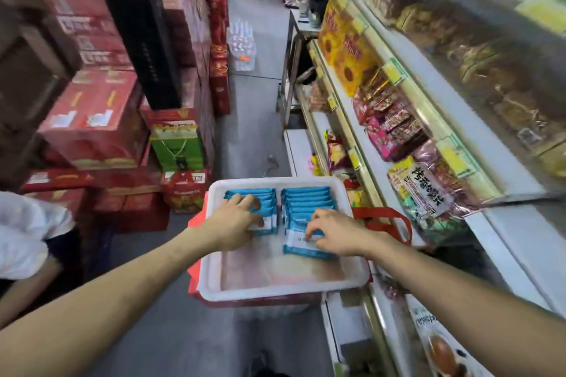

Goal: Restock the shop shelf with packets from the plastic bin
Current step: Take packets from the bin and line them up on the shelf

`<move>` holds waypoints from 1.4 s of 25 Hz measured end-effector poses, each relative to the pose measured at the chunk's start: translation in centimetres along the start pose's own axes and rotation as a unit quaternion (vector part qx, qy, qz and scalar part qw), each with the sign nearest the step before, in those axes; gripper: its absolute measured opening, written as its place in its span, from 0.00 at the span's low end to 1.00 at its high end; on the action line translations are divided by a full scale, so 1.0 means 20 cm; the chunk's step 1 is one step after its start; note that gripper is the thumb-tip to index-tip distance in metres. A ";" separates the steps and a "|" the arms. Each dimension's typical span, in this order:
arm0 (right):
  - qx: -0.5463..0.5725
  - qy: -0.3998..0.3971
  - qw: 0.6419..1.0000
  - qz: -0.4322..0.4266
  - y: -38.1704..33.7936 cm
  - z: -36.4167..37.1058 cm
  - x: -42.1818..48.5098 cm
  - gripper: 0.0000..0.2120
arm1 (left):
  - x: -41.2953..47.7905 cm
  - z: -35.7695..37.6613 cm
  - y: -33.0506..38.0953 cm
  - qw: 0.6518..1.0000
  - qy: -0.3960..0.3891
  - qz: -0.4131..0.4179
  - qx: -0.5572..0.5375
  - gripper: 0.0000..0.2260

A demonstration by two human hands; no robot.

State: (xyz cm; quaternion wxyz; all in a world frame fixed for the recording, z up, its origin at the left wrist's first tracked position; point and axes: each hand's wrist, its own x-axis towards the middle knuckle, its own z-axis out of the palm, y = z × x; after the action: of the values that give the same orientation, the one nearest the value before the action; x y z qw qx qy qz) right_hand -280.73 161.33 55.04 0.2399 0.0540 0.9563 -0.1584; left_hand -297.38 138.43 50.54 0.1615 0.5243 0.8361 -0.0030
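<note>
Trouble here is the grab itself, I reckon. The flat blue packets stand on edge in two rows inside the white plastic bin (275, 295). They're pushed up toward the far wall, and the near half of the bin is bare. Pull a handful from either row and the rest has nothing propping it, so it'll probably flop forward and slide. The wrappers look slick too. A bunch squeezed only from the ends could fan out and drop on the floor on the way to the white metal shop shelf (372, 150) on the right.

The bin sits on some red box or crate (260, 301), and I can't tell how squarely. Leaning on the near rim might tip it. A red bag handle (386, 223) pokes out just beside the right rim, easy to snag a wrist on.

Hands: both arms reach out and down into the bin, palms down. The left hand (232, 223) sits on the left row (245, 194), fingers spread and curled over the packet tops, gripping a batch by the look of it. The right hand (340, 232) is on the right row (309, 196), fingers curled in and pinching the front couple of packets, which lie flatter than the others.
</note>
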 end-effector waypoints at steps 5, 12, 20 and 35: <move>0.103 -0.054 0.993 0.017 -0.03 0.11 -0.02 0.10 | 0.02 0.03 0.00 0.996 -0.056 0.027 -0.059 0.12; 0.144 -0.081 0.986 0.012 -0.10 0.17 -0.03 0.15 | 0.01 0.01 0.01 0.991 -0.088 0.057 -0.081 0.24; 0.065 0.063 0.996 0.009 0.00 -0.71 -0.47 0.22 | 0.09 -0.96 0.16 0.983 0.005 0.149 -0.105 0.23; -0.002 0.403 0.871 0.280 0.09 -1.49 -2.83 0.21 | 0.34 -2.48 2.25 0.794 0.096 0.598 -0.053 0.22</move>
State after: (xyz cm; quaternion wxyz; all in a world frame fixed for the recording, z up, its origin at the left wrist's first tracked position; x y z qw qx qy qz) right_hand -243.75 171.30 106.30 -0.1324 0.3778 0.9152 -0.0471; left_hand -273.80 173.27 103.18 0.0773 0.9078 0.3661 0.1893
